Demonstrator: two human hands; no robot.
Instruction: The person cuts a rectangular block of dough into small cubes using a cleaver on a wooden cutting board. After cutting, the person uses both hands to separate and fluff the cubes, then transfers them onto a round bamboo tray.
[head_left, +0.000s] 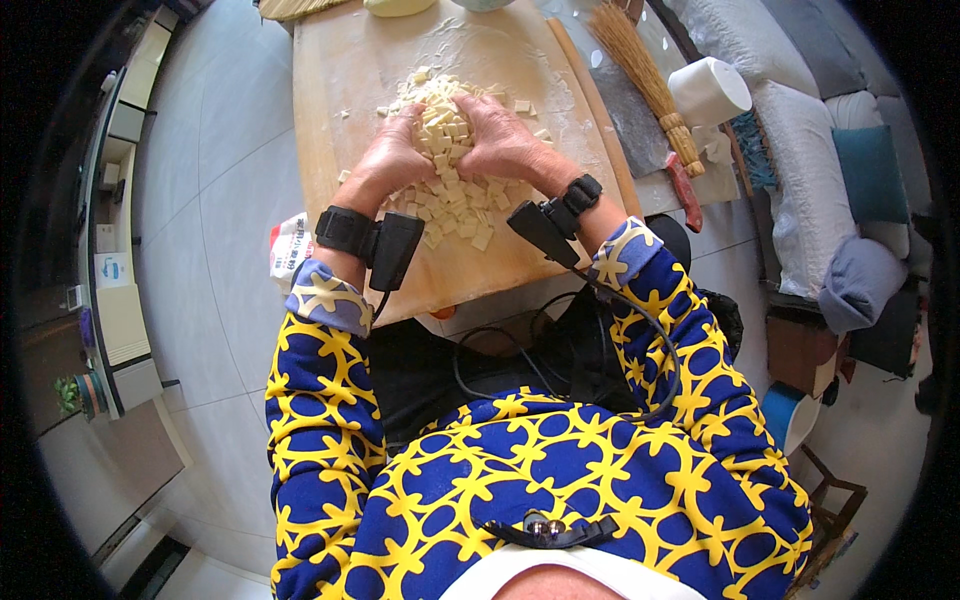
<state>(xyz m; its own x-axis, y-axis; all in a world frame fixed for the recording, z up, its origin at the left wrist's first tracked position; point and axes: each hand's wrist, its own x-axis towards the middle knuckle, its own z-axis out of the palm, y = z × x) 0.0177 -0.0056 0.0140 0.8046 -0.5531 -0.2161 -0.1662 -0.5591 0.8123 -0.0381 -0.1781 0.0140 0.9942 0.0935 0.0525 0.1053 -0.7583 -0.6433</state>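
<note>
A heap of small, flat, pale dough pieces (446, 135) lies on a floured wooden board (341, 60). My left hand (394, 150) cups the heap from its left side, and my right hand (499, 139) cups it from the right. Pieces are gathered between the two palms, with both thumbs towards me. My farther fingers are partly hidden by the hands and the dough. More pieces spread over the board just below my wrists, and a few stray squares lie to the right. Each wrist wears a black strap with a cabled device.
Along the board's right edge runs a long wooden rod (600, 120). Beyond it are a straw whisk broom (637, 67), a white paper roll (709, 90) and a red tool handle (684, 193). A printed bag (289, 251) stands at left. A dough lump (397, 6) sits at the far edge.
</note>
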